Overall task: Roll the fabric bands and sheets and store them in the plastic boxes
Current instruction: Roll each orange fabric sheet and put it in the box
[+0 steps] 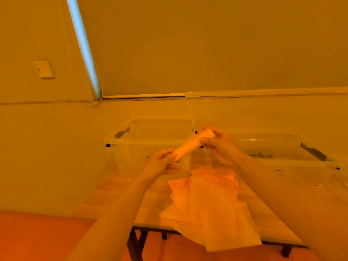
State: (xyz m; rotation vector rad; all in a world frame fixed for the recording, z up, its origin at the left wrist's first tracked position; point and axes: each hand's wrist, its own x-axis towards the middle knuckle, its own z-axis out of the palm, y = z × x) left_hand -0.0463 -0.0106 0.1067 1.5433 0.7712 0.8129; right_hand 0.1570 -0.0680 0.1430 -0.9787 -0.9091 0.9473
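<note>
The person holds a rolled fabric sheet (192,146) in the air between both hands, tilted up toward the right, just in front of the two clear plastic boxes. The left hand (162,162) curls its fingers (174,167) round the lower end; the right hand (220,146) pinches the upper end. The roll looks finished, so the step in hand is probably storing it. The left box (150,142) lies directly behind the roll, the right box (282,157) beside it; both look empty. The next move would call for keeping the roll tight while lowering it over a rim. Loose unrolled sheets (209,208) lie piled on the surface (116,200), draping over its near edge.
</note>
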